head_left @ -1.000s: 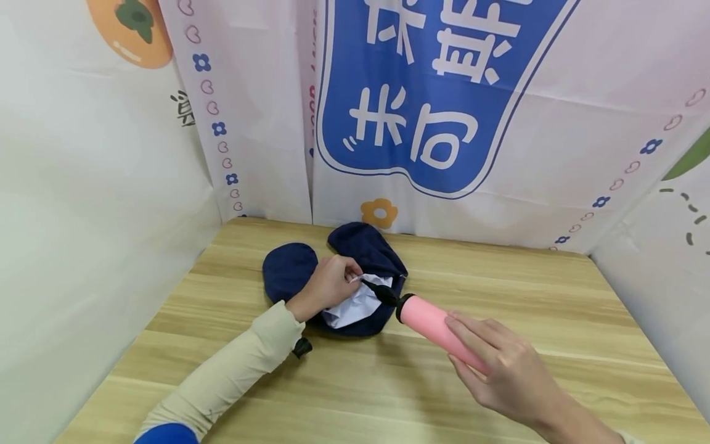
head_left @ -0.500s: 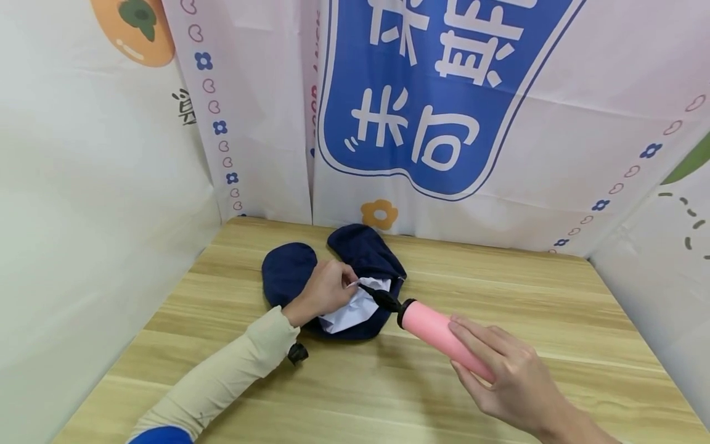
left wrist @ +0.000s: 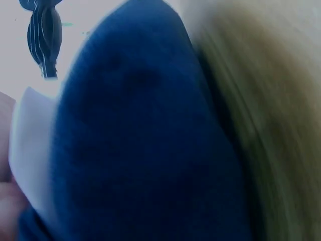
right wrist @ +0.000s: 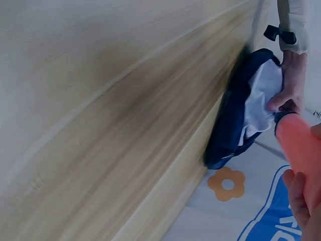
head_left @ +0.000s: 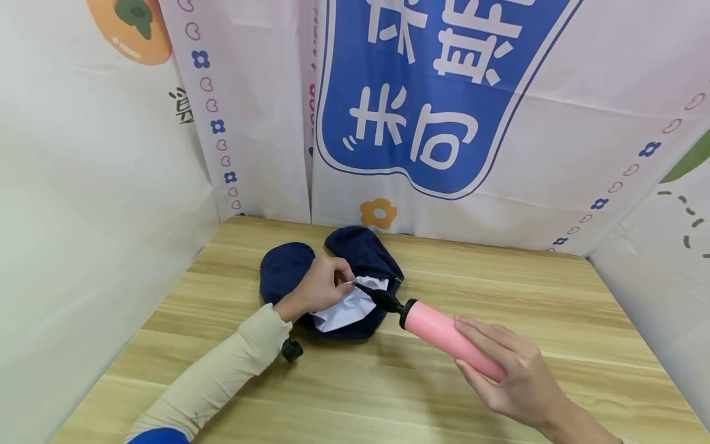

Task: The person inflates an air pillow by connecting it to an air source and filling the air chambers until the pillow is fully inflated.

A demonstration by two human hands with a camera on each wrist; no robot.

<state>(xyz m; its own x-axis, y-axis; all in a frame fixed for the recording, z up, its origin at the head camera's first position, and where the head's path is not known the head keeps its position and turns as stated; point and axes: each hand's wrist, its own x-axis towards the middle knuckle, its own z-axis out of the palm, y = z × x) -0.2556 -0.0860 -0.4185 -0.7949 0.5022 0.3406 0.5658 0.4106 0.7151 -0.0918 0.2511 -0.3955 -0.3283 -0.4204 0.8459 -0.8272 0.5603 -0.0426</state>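
Note:
A navy U-shaped neck pillow (head_left: 285, 268) lies on the table, its cover parted around a crumpled white liner (head_left: 346, 311). My left hand (head_left: 323, 287) pinches the edge of that liner between thumb and fingers, over the pillow. Right at those fingertips is the black nozzle (head_left: 381, 298) of a pink hand pump (head_left: 440, 336). The pump's body is tilted, gripped at its near end by my right hand (head_left: 518, 376). Blue fabric (left wrist: 145, 125) fills most of the left wrist view, with the ribbed nozzle (left wrist: 46, 40) at its upper left.
A wood-grain table (head_left: 543, 308) runs back to a white printed curtain (head_left: 266, 111), with white side panels left and right. The pillow sits near the table's back edge. A small black device (head_left: 291, 350) shows under my left cuff.
My left hand and the pillow have shifted slightly left, the nozzle tip along with them. My right hand has moved slightly right and toward me on the pump, still gripping it.

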